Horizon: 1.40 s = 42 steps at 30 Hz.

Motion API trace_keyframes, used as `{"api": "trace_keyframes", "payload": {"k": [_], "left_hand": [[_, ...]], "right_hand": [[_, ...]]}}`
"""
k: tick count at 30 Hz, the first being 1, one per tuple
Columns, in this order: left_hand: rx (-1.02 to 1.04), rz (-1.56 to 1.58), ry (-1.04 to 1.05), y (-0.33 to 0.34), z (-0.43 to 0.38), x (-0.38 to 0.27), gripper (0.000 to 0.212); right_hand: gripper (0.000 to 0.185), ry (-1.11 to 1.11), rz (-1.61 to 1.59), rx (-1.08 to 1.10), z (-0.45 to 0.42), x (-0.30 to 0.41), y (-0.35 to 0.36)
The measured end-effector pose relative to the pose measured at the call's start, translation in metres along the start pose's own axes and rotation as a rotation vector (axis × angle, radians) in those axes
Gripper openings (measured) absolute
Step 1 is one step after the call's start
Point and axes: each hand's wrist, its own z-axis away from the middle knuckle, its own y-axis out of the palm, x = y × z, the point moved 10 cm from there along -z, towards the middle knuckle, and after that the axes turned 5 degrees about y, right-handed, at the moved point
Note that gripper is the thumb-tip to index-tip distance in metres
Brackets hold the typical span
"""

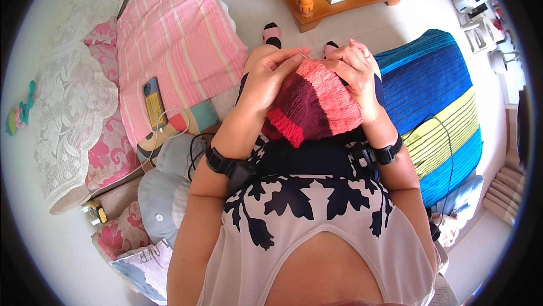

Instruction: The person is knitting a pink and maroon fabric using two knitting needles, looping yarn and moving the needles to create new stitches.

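Over my lap hangs a knitted piece [316, 102] in coral, maroon and bright red bands. My left hand [273, 70] pinches its upper edge between thumb and fingers. A thin knitting needle [303, 55] shows at those fingertips, and most of its length is hidden. On the other side, my right hand [354, 70] is curled around the coral part, close to the same edge. What its fingertips hold is hidden behind the hand and the knitting. Both hands are close together above my knees.
To the left, a phone [153, 103] with a white cable [185, 123] lies on a pink striped cloth [182, 38]. A wooden table [307, 2] stands beyond my feet. Blue and yellow striped fabric [428, 81] covers the seat at right. A dark cable [450, 149] crosses it.
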Motion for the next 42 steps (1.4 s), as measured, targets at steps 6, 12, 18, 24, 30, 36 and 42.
{"api": "trace_keyframes", "payload": {"k": [6, 12, 18, 24, 30, 36, 42], "left_hand": [[-0.087, 0.025, 0.006, -0.019, -0.005, 0.018, 0.024], [0.023, -0.061, 0.123, -0.005, -0.003, 0.008, 0.020], [0.093, -0.011, 0.039, 0.007, -0.001, 0.007, 0.012], [-0.055, -0.084, 0.153, -0.018, -0.005, -0.013, 0.010], [0.108, -0.274, 0.148, 0.004, -0.002, -0.009, 0.018], [0.003, -0.246, 0.091, -0.025, -0.006, -0.004, 0.022], [-0.104, 0.118, 0.004, -0.024, -0.002, 0.006, 0.014]], "right_hand": [[0.019, 0.056, -0.009, -0.041, -0.004, -0.004, 0.006], [0.025, 0.344, 0.117, 0.332, -0.011, -0.023, 0.033], [0.027, 0.166, -0.120, 0.059, -0.021, -0.003, 0.011], [0.032, -0.012, 0.061, 0.007, -0.016, 0.015, -0.003], [0.018, -0.011, -0.107, -0.008, -0.017, -0.001, 0.008], [0.019, -0.015, -0.101, -0.058, -0.018, 0.008, -0.007], [0.018, 0.029, -0.049, -0.039, -0.014, 0.006, 0.000]]}}
